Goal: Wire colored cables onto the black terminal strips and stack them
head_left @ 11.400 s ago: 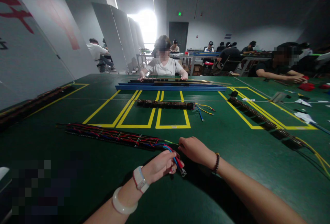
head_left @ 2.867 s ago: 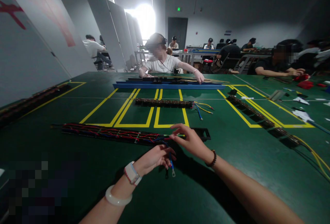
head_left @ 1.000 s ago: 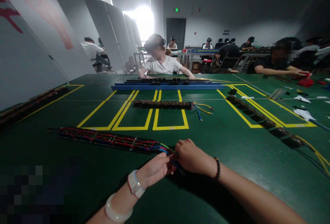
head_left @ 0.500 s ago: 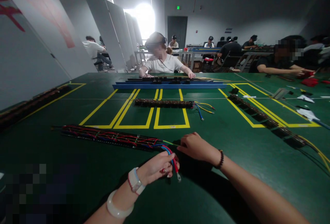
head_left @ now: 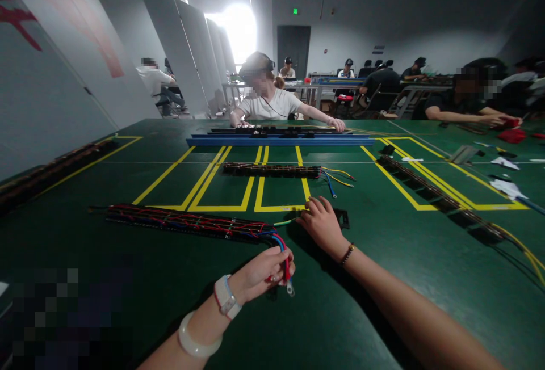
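Observation:
My left hand [head_left: 266, 273] is closed around the red and blue cables [head_left: 284, 251], whose metal lug shows below the fingers. These cables come from the right end of a long black wired assembly [head_left: 183, 222], which lies slightly tilted across the near part of the green table. Beyond and to the right, my right hand [head_left: 321, 225] has bent fingers close to a green-yellow wire [head_left: 285, 223] from the same end. A black flat piece with an opening [head_left: 344, 218] shows just behind that hand; what its fingertips hold is hidden.
A shorter assembly [head_left: 272, 171] lies ahead, before a blue rail [head_left: 276, 141] where a person [head_left: 272, 103] works. Another assembly [head_left: 443, 197] lies at right, one more [head_left: 55, 168] at far left. Yellow tape marks the green table [head_left: 383, 302].
My right hand has moved forward and slightly right, and the black flat piece now shows behind it. The wired assembly has shifted slightly right. My left hand keeps the cables.

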A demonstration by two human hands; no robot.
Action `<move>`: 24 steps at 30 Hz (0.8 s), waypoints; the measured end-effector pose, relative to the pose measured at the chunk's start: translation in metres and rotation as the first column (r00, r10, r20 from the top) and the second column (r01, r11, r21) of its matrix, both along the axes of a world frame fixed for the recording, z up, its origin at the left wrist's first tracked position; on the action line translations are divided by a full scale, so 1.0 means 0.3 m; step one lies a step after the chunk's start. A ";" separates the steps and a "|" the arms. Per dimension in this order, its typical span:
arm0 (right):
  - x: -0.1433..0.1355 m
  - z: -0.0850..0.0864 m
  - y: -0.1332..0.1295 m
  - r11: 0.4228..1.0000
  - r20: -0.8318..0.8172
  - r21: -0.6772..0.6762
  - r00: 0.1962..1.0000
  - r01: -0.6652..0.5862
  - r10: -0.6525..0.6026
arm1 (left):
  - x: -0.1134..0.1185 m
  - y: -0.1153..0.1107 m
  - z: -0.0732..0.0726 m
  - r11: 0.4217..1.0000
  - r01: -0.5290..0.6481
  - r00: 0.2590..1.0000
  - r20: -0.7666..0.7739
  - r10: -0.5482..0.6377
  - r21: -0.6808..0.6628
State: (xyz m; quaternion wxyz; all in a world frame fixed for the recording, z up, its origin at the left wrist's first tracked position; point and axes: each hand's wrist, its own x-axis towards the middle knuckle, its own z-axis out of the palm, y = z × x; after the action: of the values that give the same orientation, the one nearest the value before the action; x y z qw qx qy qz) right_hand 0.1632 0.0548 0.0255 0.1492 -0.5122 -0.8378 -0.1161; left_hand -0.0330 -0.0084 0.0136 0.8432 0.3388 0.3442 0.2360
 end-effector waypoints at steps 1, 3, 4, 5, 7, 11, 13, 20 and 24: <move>0.003 -0.009 -0.010 0.999 0.011 0.028 0.999 -0.042 0.042 | 0.001 0.000 -0.004 1.000 -0.003 1.000 0.001 0.003 0.005; 0.012 -0.023 -0.033 0.985 0.019 0.066 0.987 -0.161 0.160 | 0.002 -0.001 -0.014 1.000 -0.006 1.000 0.013 0.006 0.016; 0.016 -0.029 -0.045 0.970 0.017 0.071 0.972 -0.234 0.233 | 0.002 -0.002 -0.018 1.000 -0.007 1.000 0.021 0.007 0.021; 0.018 -0.034 -0.055 0.948 0.014 0.069 0.950 -0.312 0.312 | 0.002 -0.003 -0.022 1.000 -0.010 1.000 0.026 0.010 0.023; 0.018 -0.046 -0.071 0.885 0.018 0.052 0.887 -0.463 0.462 | 0.002 -0.005 -0.024 0.999 -0.022 1.000 0.020 0.022 0.026; 0.001 -0.067 -0.084 0.769 0.076 -0.008 0.766 -0.639 0.638 | 0.004 -0.006 -0.015 0.999 -0.046 0.998 -0.034 0.045 -0.004; -0.006 -0.068 -0.084 0.754 0.076 -0.023 0.750 -0.657 0.657 | 0.007 -0.004 -0.014 0.998 -0.058 0.998 -0.037 0.057 -0.025; 0.001 -0.053 -0.075 0.758 -0.042 -0.036 0.758 -0.652 0.650 | 0.019 0.005 -0.030 0.996 -0.082 0.995 0.046 0.083 -0.034; -0.030 -0.055 -0.079 0.850 -0.194 -0.061 0.841 -0.524 0.505 | 0.025 -0.003 -0.018 0.996 -0.091 0.995 0.028 0.091 -0.003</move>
State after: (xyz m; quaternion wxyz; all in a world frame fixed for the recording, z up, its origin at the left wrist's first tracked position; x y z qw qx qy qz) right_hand 0.1542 0.0311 0.0090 0.2171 -0.2841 -0.9337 0.0197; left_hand -0.0256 -0.0094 0.0082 0.8367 0.3186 0.3477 0.2783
